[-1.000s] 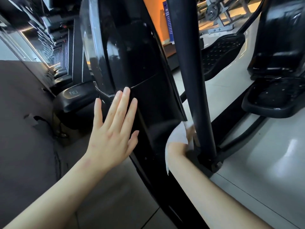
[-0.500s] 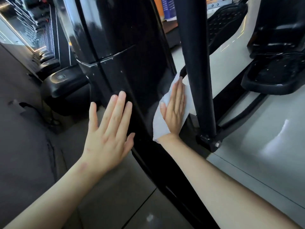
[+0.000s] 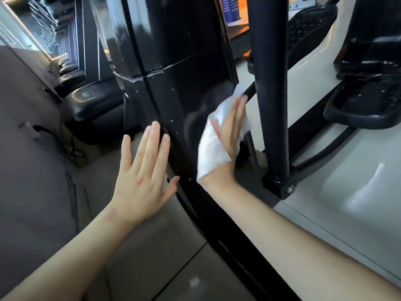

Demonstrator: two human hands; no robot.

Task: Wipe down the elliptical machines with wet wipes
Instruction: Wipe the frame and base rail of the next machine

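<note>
The left hand [image 3: 141,177] is lying flat and wide, fingers straight and holding nothing, with its fingertips reaching the left edge of the shroud [image 3: 180,51]. I cannot tell whether it is bearing on the panel or only hovering beside it. The shroud is running as a long glossy black panel from the top of the view down toward the person, and a seam [image 3: 173,65] is crossing it above both hands.

The wipe [image 3: 209,155] is sitting against the shroud's right face, trapped under the right hand [image 3: 230,135]. That hand is pressing it with straight fingers, none curled round it, and white cloth is showing on the thumb side and past the fingertips. The fingers are pointing up along the panel's long axis, so the face to be wiped is lying straight ahead of them toward the seam, and also behind the wrist.

Just right of this hand the post [image 3: 269,83] is standing close, leaving a narrow gap. I judge the stroke is having to run along the panel, not sideways. The pedal [image 3: 364,105] is lying well apart.
</note>
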